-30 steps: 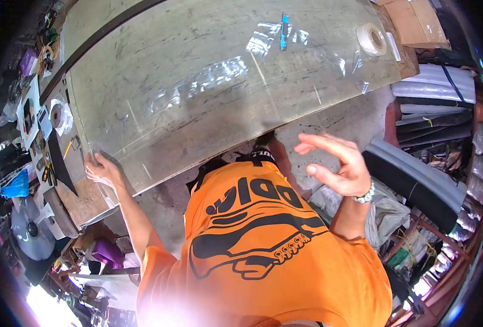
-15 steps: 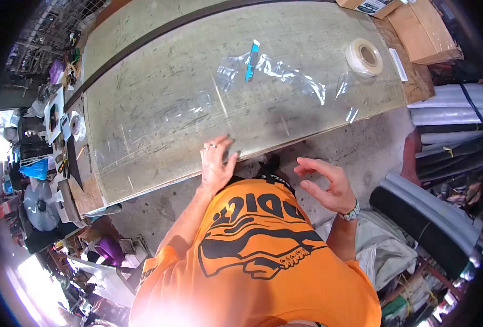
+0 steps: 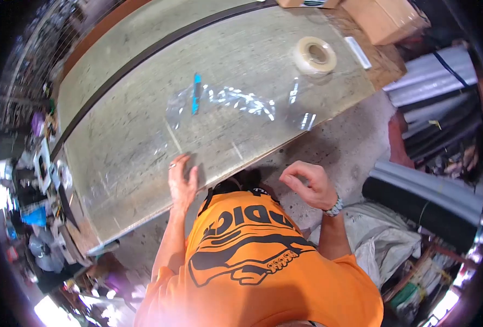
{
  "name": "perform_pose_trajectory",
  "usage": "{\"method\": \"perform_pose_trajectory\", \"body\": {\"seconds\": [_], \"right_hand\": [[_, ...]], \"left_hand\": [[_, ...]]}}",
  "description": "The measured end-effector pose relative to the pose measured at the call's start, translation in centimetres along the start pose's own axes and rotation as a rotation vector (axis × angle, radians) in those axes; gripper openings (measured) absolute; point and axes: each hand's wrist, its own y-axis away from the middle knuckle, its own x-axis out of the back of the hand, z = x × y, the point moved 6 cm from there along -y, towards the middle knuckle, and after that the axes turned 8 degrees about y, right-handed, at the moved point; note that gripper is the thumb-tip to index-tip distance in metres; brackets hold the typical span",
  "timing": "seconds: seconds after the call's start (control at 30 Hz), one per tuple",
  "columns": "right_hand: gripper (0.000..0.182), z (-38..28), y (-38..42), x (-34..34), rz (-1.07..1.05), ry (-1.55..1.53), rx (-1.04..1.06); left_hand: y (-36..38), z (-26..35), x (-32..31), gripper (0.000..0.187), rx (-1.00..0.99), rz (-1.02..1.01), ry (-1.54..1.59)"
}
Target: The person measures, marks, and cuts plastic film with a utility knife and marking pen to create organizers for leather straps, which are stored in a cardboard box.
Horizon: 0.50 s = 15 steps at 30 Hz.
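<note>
My left hand (image 3: pixel 182 184) is at the near edge of the worktable (image 3: pixel 127 180), a ring on one finger. Its fingers are apart and loosely bent, with nothing in them. Over the floor in front of my body hangs my right hand (image 3: pixel 311 185), a watch on its wrist. The fingers curve loosely, thumb apart, and hold nothing. Farther in on the table lies a blue cutter knife (image 3: pixel 196 94), on or beside a crumpled strip of clear plastic film (image 3: pixel 241 102). A roll of clear tape or film (image 3: pixel 303 61) rests on its side toward the right end.
A long dark bar (image 3: pixel 159 46) runs across the table. Cardboard boxes (image 3: pixel 386 19) stand at the far right. Rolls of grey and black sheeting (image 3: pixel 426 201) lie to my right, near a white sack (image 3: pixel 380 234). Tools and clutter crowd the left side.
The view has turned, so the table and its things sit farther left. My right hand's fingers have curled a little more. The knife, film and roll keep their places on the table.
</note>
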Motion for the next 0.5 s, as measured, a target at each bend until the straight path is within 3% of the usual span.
{"method": "perform_pose_trajectory", "body": {"seconds": [0.1,0.17,0.27,0.3,0.5], "right_hand": [[0.017,-0.4,-0.7,-0.3,0.127,-0.059,-0.037],[0.021,-0.7,-1.1,-0.9,0.131,-0.054,-0.015],[0.027,-0.8,-2.4,-1.9,0.122,-0.003,0.017],[0.028,-0.7,-2.8,-2.3,0.111,0.026,0.012],[0.021,-2.2,-5.3,-3.6,0.067,0.111,0.009]], "left_hand": [[-2.5,-1.5,1.7,0.031,0.019,0.077,-0.005],[-4.1,-2.6,2.2,0.019,-0.050,0.111,-0.086],[-6.3,-4.0,1.4,0.010,0.049,0.094,0.032],[-6.9,-3.5,1.0,0.009,-0.014,0.108,0.041],[-6.4,-3.3,-2.7,0.013,0.089,-0.120,0.226]]}}
